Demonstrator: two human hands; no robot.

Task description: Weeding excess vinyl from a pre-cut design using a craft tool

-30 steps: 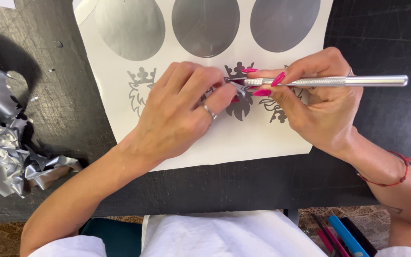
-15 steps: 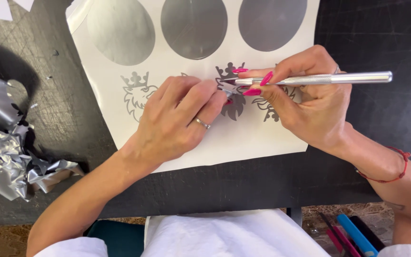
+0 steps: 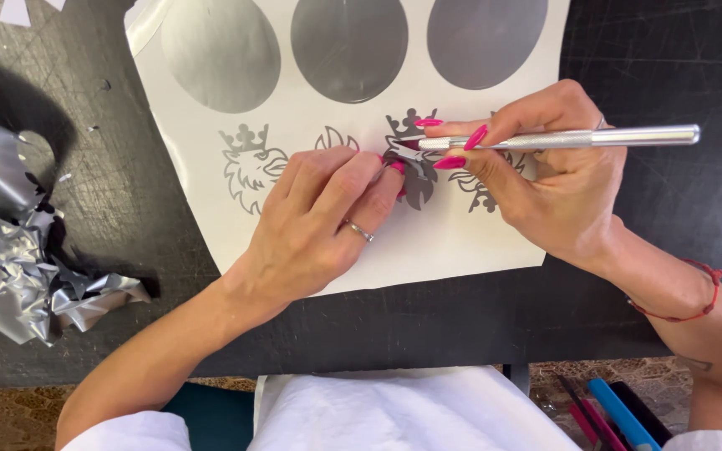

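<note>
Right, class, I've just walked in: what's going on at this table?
A person is working on a white sticker sheet of silver shapes on a black table. The right hand holds a silver craft knife, its tip at a dark crest. The left hand presses beside it. Crumpled silver scraps lie left.

My left hand [image 3: 327, 217] hides most of the second crest [image 3: 336, 138] on the sheet [image 3: 428, 242]; my right hand [image 3: 545, 184] covers part of the fourth. The sheet's three ovals [image 3: 348, 46] are cut off at the top edge.
</note>
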